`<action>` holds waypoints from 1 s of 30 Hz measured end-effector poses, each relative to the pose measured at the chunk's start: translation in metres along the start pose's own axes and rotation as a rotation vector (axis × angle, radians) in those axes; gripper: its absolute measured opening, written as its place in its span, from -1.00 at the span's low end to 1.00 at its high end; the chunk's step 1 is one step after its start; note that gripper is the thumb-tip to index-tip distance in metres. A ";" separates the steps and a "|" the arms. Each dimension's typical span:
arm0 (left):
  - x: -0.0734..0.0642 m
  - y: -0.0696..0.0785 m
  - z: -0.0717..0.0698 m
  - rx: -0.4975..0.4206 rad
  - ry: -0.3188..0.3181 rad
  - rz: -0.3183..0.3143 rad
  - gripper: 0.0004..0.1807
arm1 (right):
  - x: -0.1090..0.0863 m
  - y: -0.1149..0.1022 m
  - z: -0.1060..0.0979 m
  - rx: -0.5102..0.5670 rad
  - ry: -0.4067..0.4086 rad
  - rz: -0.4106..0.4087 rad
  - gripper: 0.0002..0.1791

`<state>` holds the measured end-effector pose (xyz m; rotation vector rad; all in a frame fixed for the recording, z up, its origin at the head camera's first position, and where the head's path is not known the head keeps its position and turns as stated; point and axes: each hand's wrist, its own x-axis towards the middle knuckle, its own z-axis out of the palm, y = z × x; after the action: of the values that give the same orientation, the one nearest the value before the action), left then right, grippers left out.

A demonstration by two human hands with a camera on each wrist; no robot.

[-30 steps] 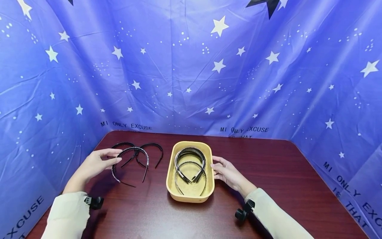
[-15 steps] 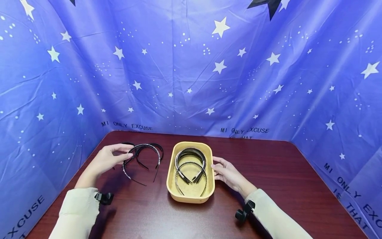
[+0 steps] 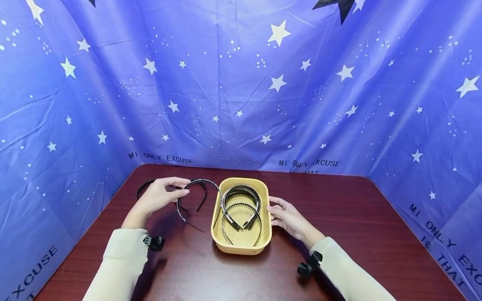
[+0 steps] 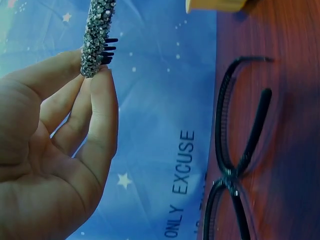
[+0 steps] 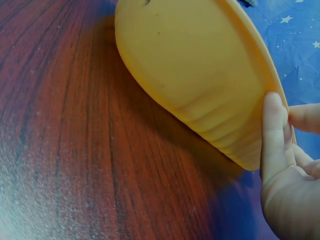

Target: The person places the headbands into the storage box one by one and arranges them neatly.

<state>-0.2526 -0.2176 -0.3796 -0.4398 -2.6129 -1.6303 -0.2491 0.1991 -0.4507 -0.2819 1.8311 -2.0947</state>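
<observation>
In the head view my left hand pinches a rhinestone-covered headband between thumb and fingertips. The headband has black comb teeth, and its right side overlaps the left rim of a yellow plastic box. Several headbands lie nested at the box's back, with a thinner toothed headband in front of them. My right hand holds the box by its right rim. The right wrist view shows a finger against the outer wall and another digit at the rim's far side.
Two black toothed headbands lie on the dark red table, left of the box; the left wrist view shows one black headband crossing the other headband. A blue star-patterned cloth hangs behind and at both sides.
My left hand has carried the rhinestone headband rightward, from over the left of the table to the box's left rim. The right hand and box have stayed in place.
</observation>
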 end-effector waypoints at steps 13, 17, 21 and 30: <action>0.018 0.010 0.030 0.017 -0.022 0.054 -0.62 | -0.001 0.001 0.000 0.007 0.000 0.000 -0.31; 0.023 0.014 0.041 0.021 -0.034 0.064 -0.63 | -0.002 0.001 0.000 0.011 -0.003 0.002 -0.31; 0.027 0.018 0.051 0.018 -0.036 0.060 -0.64 | -0.002 0.000 0.001 0.010 -0.004 -0.002 -0.32; 0.035 0.026 0.074 0.030 -0.060 0.107 -0.67 | -0.002 0.001 0.000 0.005 0.003 -0.007 -0.33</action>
<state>-0.2709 -0.1339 -0.3839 -0.6247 -2.6021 -1.5673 -0.2471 0.2002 -0.4517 -0.2850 1.8287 -2.1052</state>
